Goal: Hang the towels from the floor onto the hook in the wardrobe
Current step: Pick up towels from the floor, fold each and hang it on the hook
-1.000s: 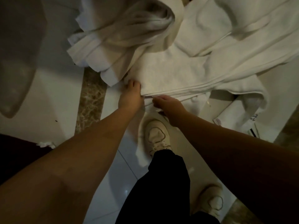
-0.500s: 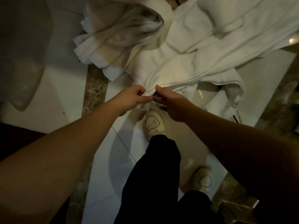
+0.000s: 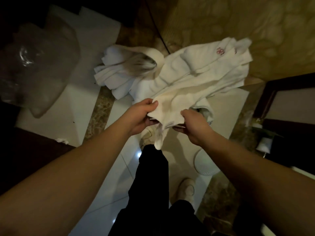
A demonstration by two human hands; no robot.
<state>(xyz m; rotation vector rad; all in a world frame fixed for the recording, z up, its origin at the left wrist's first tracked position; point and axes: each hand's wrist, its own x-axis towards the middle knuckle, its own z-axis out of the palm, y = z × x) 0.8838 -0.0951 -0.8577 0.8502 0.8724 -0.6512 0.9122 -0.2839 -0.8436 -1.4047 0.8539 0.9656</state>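
A white towel (image 3: 172, 106) is lifted off the floor by one edge, its far part still trailing onto the pile. My left hand (image 3: 141, 114) grips the towel's near left edge, thumb on top. My right hand (image 3: 192, 123) grips the edge a little to the right, and a loose corner hangs down between both hands. Behind it, a heap of other white towels (image 3: 129, 72) lies on the tiled floor, one with a red embroidered mark (image 3: 219, 51). No wardrobe hook shows in this view.
A clear plastic bag (image 3: 37, 65) lies at the left on the white tiles. A dark cable (image 3: 158, 31) runs back from the heap. A dark wooden frame (image 3: 272, 92) stands at right, a round white object (image 3: 204, 164) below it. My legs and pale shoes are underneath.
Both hands have risen from floor level, pulling the towel's edge up off the tiles, and have moved apart. The view has pulled back and up, so more of the room shows.
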